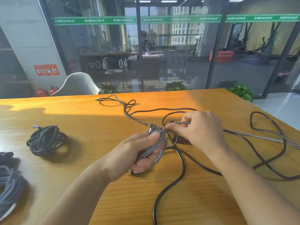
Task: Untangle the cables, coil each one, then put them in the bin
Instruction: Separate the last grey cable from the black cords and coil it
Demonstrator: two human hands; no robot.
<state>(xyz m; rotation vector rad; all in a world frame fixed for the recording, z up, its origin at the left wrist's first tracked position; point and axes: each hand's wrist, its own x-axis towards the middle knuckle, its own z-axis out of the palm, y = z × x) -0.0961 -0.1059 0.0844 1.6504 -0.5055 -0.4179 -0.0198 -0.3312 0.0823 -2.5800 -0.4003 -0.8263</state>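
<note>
**Grey braided cable mid-coil; black cable still loose**

Head view. The grey braided cable (155, 147) looks light and limp, and its woven jacket should give good friction. My judgement is that the loops will hold their shape only while clamped, so the best hold is across the whole bundle, with the free run fed in near its end. The long black cable (181, 172) looks smoother and springier. It sprawls over the wooden table (81, 120) in wide loops and crosses under the working area, so it may snag.

The left hand (139, 153) has its fingers curled round the bundle of grey loops, thumb pressed on top. The right hand (199, 129) pinches the free grey strand between thumb and fingers, just beside the bundle.

A dark coiled cable (47, 141) sits well to the left. More coiled grey cable (9, 185) lies at the left edge, in what may be the bin; I cannot tell.
</note>
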